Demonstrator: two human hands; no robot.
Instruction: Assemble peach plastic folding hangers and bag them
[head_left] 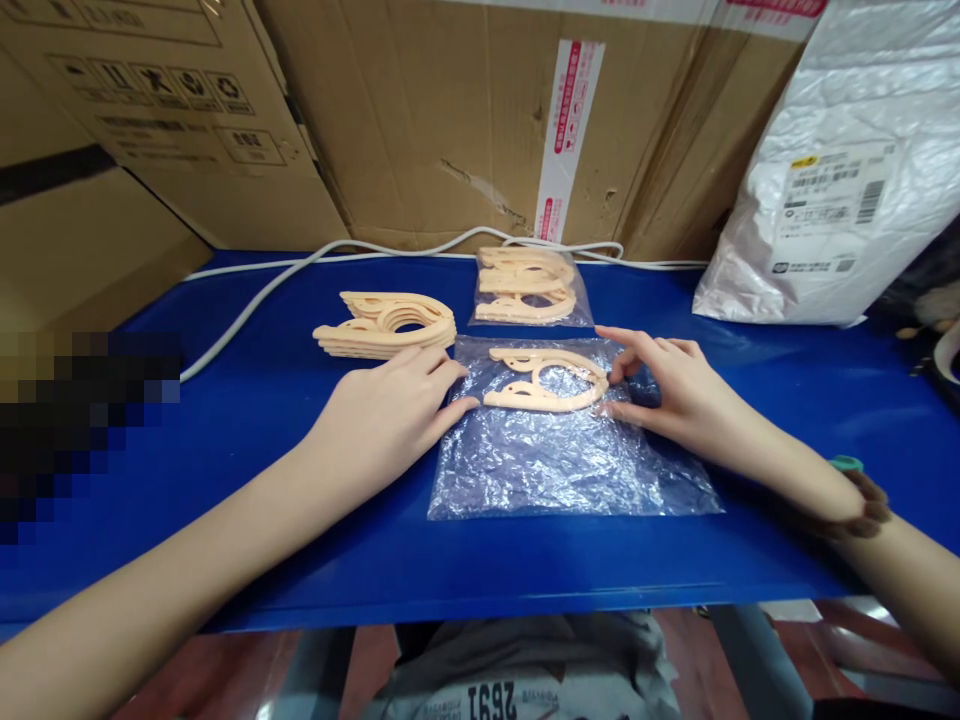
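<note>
A clear plastic bag (555,465) lies flat on the blue table in front of me. One beige folding hanger (551,402), folded up, is at its upper part; I cannot tell whether it lies inside the bag or on top. My left hand (394,400) rests at the bag's left edge, thumb and fingers apart. My right hand (660,385) is at the hanger's rounded right end, its index finger stretched out, thumb apart and the other fingers partly curled. Behind my left hand sits a stack of similar hangers (386,325).
Another clear bag with several hangers (525,285) lies at the back. A white cable (300,262) runs along large cardboard boxes (450,120). At the right stands a white parcel (832,220). The blue table's (525,580) front edge is close to my lap.
</note>
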